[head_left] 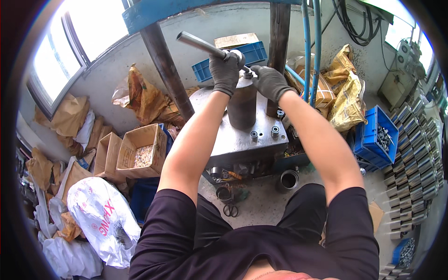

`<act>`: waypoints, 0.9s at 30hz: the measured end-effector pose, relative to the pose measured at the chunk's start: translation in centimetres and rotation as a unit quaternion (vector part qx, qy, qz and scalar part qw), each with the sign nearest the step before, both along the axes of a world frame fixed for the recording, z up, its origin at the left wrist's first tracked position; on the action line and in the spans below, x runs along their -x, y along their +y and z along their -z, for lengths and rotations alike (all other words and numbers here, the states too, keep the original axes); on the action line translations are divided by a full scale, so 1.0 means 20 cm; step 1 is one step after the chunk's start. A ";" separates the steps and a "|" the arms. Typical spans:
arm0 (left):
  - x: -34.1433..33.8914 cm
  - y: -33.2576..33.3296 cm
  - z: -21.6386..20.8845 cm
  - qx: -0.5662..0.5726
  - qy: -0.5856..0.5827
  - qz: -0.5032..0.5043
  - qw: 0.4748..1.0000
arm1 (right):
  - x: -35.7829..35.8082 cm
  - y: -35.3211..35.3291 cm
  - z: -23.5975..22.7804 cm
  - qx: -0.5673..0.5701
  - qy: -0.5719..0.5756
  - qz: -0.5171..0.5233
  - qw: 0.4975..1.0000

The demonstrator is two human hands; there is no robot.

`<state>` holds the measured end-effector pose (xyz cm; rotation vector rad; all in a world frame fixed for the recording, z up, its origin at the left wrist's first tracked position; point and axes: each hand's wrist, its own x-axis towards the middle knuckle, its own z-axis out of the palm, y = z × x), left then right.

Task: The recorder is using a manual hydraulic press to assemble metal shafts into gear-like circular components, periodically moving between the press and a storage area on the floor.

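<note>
Metal rod point(198, 42) slants up and away toward the left from the closed grip of the dark-gloved left hand point(224, 72), and a round metal piece point(240, 57) shows just beside those fingers. The right hand point(269, 82), gloved alike, has its fingers curled at a small fitting point(248, 74) on top of the dark cylinder point(242, 111); whether it grips anything cannot be told, since the palm side is hidden. The cylinder stands upright on a metal table point(224, 148), below and between the hands, with two small ringed parts point(275, 131) near its base on the right. Dark steel columns point(161, 65) rise on either side, and a blue crate point(255, 53) sits behind. At the left are open cardboard boxes point(122, 163) and a white bag point(95, 205); at the right, a blue bin point(368, 148) holds metal parts point(384, 138) near stacked metal tubes point(410, 172).
</note>
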<state>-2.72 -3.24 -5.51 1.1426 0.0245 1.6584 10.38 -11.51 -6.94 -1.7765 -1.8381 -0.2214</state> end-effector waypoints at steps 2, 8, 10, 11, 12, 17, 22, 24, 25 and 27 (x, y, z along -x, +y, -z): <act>0.01 -0.04 -0.05 -0.017 0.089 -0.032 0.995 | -0.07 -0.17 -0.04 0.022 -0.064 -0.033 0.997; 0.02 -0.02 -0.13 0.004 0.271 -0.175 0.946 | -0.32 -0.99 -0.07 0.097 -0.287 -0.108 0.947; 0.05 -0.09 -0.20 -0.001 0.372 -0.244 0.895 | -0.37 -1.30 -0.10 0.165 -0.264 -0.080 0.947; 0.07 -0.08 -0.20 -0.001 0.372 -0.245 0.895 | -0.38 -1.43 -0.12 0.209 -0.251 -0.057 0.943; 0.06 -0.04 -0.18 -0.019 0.349 -0.247 0.904 | -0.42 -1.55 -0.12 0.232 -0.259 -0.033 0.937; 0.08 0.17 -0.14 -0.075 0.390 -0.290 0.871 | -0.56 -1.79 0.04 0.214 -0.201 0.035 0.955; 0.05 0.24 -0.12 -0.039 0.369 -0.238 0.898 | -0.54 -1.57 -0.01 -0.047 -0.179 0.070 0.980; 0.05 0.22 -0.10 -0.027 0.320 -0.251 0.913 | -0.57 -1.43 -0.08 -0.117 -0.171 0.076 0.975; 0.05 0.20 -0.10 -0.023 0.295 -0.256 0.920 | -0.61 -1.34 -0.10 -0.133 -0.159 0.066 0.976; 0.00 0.07 -0.14 -0.035 0.333 -0.287 0.897 | -0.68 -1.24 -0.16 -0.196 -0.171 0.076 0.962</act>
